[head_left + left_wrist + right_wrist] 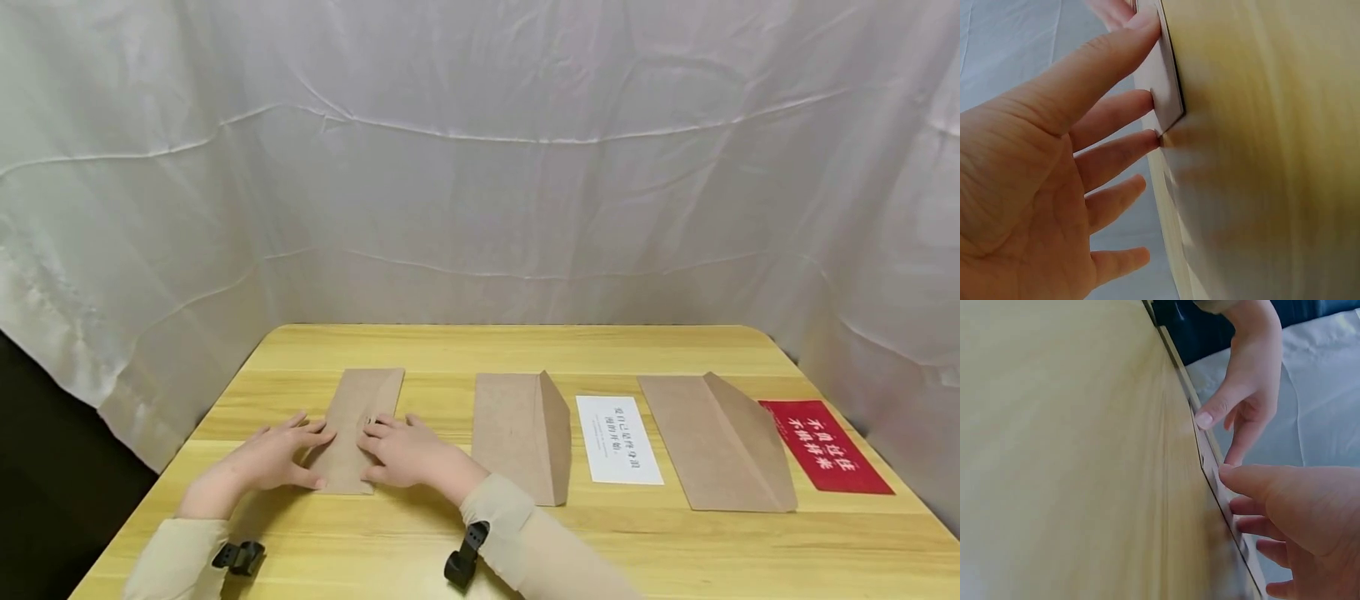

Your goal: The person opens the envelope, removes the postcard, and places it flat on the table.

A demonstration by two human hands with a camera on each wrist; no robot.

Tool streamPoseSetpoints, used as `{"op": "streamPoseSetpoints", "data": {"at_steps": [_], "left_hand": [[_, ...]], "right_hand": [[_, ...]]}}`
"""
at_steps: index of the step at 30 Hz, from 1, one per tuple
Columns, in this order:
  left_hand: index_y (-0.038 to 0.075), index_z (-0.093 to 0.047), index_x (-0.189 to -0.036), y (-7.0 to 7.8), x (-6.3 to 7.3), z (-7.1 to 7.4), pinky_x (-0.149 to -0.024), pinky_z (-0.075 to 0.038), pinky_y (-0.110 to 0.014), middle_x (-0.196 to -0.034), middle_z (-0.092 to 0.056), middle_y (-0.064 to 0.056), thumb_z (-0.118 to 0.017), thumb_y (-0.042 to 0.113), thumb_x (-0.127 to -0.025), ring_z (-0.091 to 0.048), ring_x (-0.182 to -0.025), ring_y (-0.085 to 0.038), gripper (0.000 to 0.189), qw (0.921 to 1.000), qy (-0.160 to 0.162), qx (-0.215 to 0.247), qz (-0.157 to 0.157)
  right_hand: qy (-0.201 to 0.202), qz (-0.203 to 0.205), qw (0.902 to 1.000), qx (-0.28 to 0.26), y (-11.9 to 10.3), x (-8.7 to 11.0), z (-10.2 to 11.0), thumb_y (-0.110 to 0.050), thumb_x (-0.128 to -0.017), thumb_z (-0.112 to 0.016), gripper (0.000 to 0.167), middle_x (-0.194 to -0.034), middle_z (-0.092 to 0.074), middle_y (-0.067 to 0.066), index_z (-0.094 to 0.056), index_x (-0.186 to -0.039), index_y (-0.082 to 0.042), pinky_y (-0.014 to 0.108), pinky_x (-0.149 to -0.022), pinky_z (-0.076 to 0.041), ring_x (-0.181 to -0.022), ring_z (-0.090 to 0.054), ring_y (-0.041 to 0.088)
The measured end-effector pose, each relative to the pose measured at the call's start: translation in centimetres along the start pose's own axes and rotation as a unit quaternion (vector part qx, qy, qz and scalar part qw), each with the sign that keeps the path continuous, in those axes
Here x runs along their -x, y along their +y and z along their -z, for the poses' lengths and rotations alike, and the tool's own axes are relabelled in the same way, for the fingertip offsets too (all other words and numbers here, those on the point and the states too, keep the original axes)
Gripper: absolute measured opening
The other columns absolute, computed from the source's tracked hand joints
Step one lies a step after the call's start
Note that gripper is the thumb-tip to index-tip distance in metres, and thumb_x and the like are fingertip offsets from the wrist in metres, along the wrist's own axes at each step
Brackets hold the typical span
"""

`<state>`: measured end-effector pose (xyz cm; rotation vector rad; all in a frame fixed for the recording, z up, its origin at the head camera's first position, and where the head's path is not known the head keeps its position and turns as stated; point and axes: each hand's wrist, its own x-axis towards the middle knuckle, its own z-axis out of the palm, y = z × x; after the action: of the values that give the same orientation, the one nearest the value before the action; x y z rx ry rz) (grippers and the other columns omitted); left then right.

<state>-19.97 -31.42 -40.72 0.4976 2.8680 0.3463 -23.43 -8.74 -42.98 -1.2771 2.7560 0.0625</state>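
Note:
At the left of the table in the head view lies a brown paper envelope (pixel 363 389), its flap folded over along the right side. My left hand (pixel 273 457) touches its left edge, fingers spread and the thumb near its front corner. From the other side my right hand (pixel 408 454) rests its fingertips on the flap. In the left wrist view the thumb and fingertips of the left hand (pixel 1054 125) meet the edge of the envelope (pixel 1163 94). The right wrist view shows the right hand (pixel 1297 519) with lightly bent fingers at the paper.
To the right lie a second brown envelope (pixel 510 433) with its flap lifted, a white printed card (pixel 603 458), a third envelope (pixel 697 450) with its flap unfolded, and a red card (pixel 825 475). A pale curtain (pixel 525 200) hangs behind the wooden table (pixel 525 550).

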Motion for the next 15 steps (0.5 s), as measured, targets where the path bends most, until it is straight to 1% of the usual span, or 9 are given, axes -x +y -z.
{"op": "streamPoseSetpoints", "data": {"at_steps": [9, 15], "left_hand": [[0.009, -0.055, -0.139, 0.3, -0.1, 0.1, -0.099, -0.02, -0.081, -0.149, -0.043, -0.022, -0.078, 0.055, -0.071, -0.026, -0.14, -0.053, 0.085, 0.9999, -0.006, 0.007, 0.01], [0.009, -0.056, -0.137, 0.2, -0.1, 0.1, -0.099, -0.021, -0.081, -0.148, -0.043, -0.022, -0.078, 0.055, -0.07, -0.027, -0.14, -0.053, 0.084, 0.9999, -0.005, 0.003, 0.011]], "right_hand": [[0.024, -0.049, 0.998, -0.032, -0.1, -2.4, -0.5, -0.058, -0.098, -0.042, 0.057, -0.156, -0.035, -0.012, -0.042, -0.148, -0.031, 0.05, -0.118, -0.029, -0.15, -0.023, 0.015], [0.021, -0.076, 0.9959, -0.046, -0.2, -3.5, -0.7, -0.06, -0.097, -0.041, 0.059, -0.158, -0.031, -0.012, -0.037, -0.15, -0.032, 0.049, -0.119, -0.027, -0.151, -0.021, 0.017]]}}
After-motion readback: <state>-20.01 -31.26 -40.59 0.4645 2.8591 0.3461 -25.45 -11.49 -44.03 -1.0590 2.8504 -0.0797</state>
